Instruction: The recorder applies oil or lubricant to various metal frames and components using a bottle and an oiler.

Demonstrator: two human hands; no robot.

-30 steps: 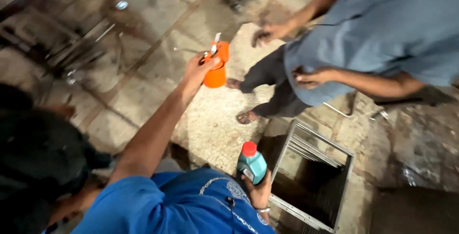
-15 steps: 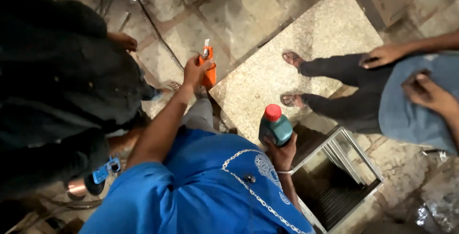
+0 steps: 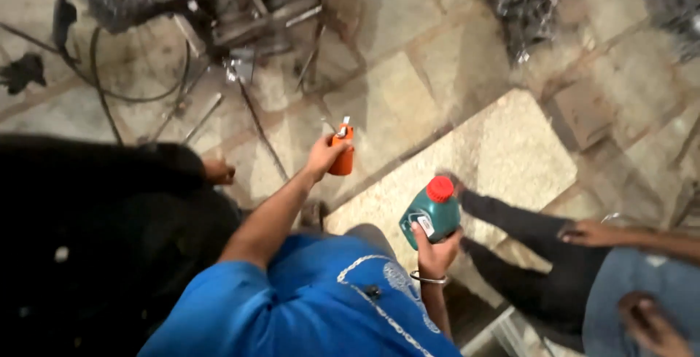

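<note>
Left hand (image 3: 323, 158) closed around small orange oil can (image 3: 342, 154), held out over stone floor (image 3: 394, 102), far of the blue shirt (image 3: 306, 306). Right hand (image 3: 434, 253) gripping green bottle (image 3: 432, 215) with red cap (image 3: 440, 188), upright, near right. Co-worker's hand (image 3: 590, 233) at right, on dark trousers. Metal frame (image 3: 240, 14) far left.

Left arm is stretching forward and up, bare forearm, left hand (image 3: 321, 158) curling its fingers around a small orange can with a thin spout (image 3: 342, 154). Right arm is bending close to the torso, right hand (image 3: 435, 252) gripping a green plastic bottle with a red cap (image 3: 431, 214) from below, metal bangle (image 3: 428, 279) circling the wrist.
</note>
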